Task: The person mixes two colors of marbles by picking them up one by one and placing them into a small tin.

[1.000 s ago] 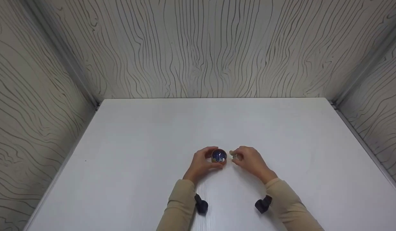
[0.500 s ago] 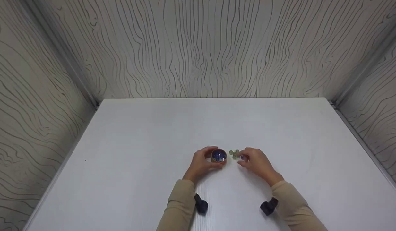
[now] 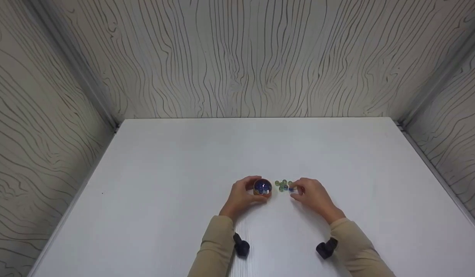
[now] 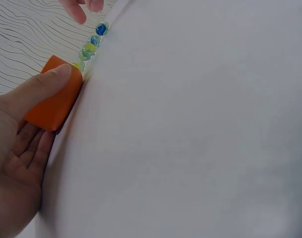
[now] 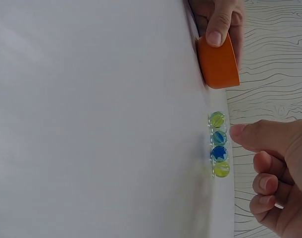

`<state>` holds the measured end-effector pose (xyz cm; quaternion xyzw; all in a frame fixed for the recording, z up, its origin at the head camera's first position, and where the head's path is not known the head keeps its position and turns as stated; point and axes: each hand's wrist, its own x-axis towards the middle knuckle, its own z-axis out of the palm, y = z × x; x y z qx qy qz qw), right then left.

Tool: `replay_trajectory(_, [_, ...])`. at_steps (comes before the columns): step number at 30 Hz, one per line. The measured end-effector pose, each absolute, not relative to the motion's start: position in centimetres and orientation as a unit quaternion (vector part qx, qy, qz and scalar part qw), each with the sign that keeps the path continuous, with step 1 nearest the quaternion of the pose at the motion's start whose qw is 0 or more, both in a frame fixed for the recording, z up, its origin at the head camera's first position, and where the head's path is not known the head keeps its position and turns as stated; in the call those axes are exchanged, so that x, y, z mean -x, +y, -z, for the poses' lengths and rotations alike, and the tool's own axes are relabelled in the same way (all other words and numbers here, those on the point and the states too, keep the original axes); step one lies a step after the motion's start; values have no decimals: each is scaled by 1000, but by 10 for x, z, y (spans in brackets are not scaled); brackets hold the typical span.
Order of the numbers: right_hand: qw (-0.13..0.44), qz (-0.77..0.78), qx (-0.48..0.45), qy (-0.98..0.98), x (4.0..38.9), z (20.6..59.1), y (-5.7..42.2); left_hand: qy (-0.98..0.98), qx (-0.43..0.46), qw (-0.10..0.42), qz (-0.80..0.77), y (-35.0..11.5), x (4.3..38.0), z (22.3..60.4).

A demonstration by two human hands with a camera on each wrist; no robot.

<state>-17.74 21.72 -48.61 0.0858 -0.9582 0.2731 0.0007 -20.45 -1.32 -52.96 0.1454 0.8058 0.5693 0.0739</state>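
Note:
My left hand (image 3: 239, 196) grips a small cup (image 3: 262, 186), orange outside and dark blue inside, thumb on the near side and fingers round the far side. Its contents are hard to tell; rounded blue shapes show inside. In the left wrist view the cup (image 4: 54, 101) stands on the table under my thumb. Several glass marbles (image 3: 281, 185), yellow-green and blue, lie to the cup's right. My right hand (image 3: 313, 195) is at their right edge, thumb and forefinger apart around a blue marble (image 3: 291, 189). In the right wrist view the marbles (image 5: 220, 153) rest on the table beside my thumb.
The white table (image 3: 164, 161) spreads around both hands. Wood-grain patterned panels (image 3: 237, 57) stand at the back and both sides. A black wrist camera (image 3: 242, 248) is worn at the left wrist, another black camera (image 3: 326, 248) at the right.
My right hand has drawn back to the right, its fingers coming off the marbles, which now show in a loose cluster. The left hand and the cup have stayed in place.

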Motion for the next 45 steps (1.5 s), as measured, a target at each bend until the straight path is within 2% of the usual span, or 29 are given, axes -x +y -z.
replay_trajectory(11, [16, -274, -65, -959, 180, 491, 228, 799, -148, 75, -578, -13, 205, 531])
replay_trajectory(21, [27, -279, -61, -958, 185, 493, 231, 798, -114, 97, -583, -15, 201, 524])
replay_trajectory(45, [-21, -277, -42, -960, 194, 497, 230, 791, -124, 99, -590, -16, 203, 528])
